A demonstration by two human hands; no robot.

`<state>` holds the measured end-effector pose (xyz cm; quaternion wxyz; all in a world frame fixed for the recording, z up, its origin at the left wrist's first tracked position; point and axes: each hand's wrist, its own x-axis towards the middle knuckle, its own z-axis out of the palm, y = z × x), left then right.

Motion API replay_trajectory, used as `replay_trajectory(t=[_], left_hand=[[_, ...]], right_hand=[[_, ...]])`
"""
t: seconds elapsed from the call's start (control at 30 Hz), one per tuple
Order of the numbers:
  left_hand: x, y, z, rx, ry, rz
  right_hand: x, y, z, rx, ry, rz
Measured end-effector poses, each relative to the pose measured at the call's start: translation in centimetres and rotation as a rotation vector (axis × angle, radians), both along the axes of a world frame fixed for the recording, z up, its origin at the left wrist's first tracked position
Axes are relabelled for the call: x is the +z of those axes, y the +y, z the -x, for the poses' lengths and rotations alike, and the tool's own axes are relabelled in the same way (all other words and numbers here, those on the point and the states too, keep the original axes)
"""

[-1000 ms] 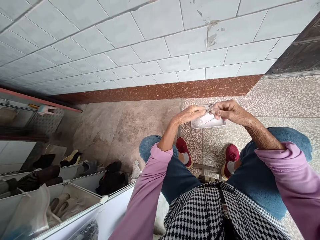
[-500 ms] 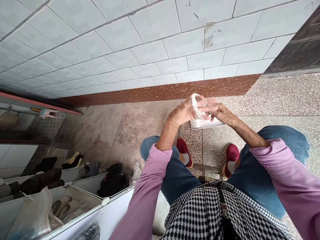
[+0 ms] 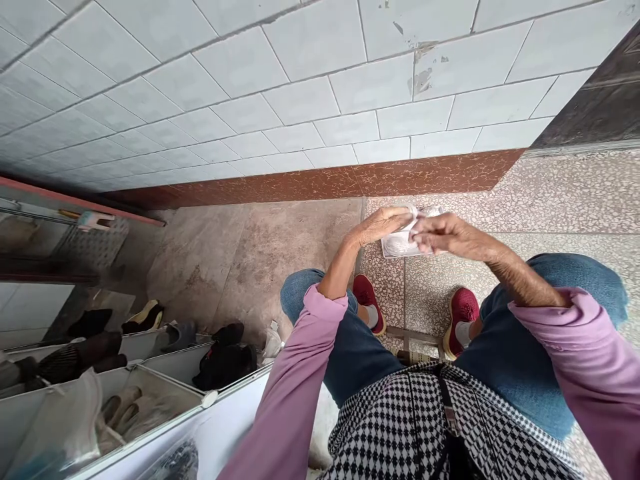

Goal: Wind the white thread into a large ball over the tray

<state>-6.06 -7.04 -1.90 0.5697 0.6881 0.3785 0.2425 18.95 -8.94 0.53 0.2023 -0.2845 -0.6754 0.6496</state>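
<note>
A loop of white yarn [image 3: 412, 211] goes round the fingers of my left hand [image 3: 383, 225]. The hand is held edge-on, fingers stretched to the right and close together. Just right of it, my right hand [image 3: 453, 237] has its thumb and fingers bent into a pinch, slightly blurred. White strands show at those fingertips, though the exact grip is hard to make out. Below both hands, a shallow white box [image 3: 414, 253] rests on the floor, partly covered by them. Inside its left end lies more white yarn [image 3: 399, 244].
A tiled wall [image 3: 300, 100] with a red-brown base strip [image 3: 400, 177] rises in front. My knees and red shoes [image 3: 367, 303] flank the space under my hands. At lower left stands a white compartmented rack [image 3: 170, 407] holding several shoes. A dark door [image 3: 600, 100] is at upper right.
My left hand has turned from palm showing to edge-on, with the yarn loop now near its fingertips. The right hand has shifted slightly right and down, its fingers more curled.
</note>
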Motion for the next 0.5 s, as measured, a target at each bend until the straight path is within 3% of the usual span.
replay_trajectory(t=[0.1, 0.17, 0.33, 0.5], left_hand=[[0.2, -0.4, 0.0, -0.063, 0.028, 0.086], [0.4, -0.9, -0.2, -0.125, -0.038, 0.187], [1.1, -2.0, -1.1, -0.218, -0.331, 0.427], [3.4, -2.0, -0.6, -0.126, -0.505, 0.396]], right_hand=[[0.3, 1.6, -1.9, -0.245, -0.012, -0.144], [0.1, 2.2, -2.5, -0.315, -0.037, -0.192], [-0.6, 2.3, -1.9, -0.293, -0.012, -0.123], [-2.6, 2.2, 0.0, -0.282, 0.012, -0.053]])
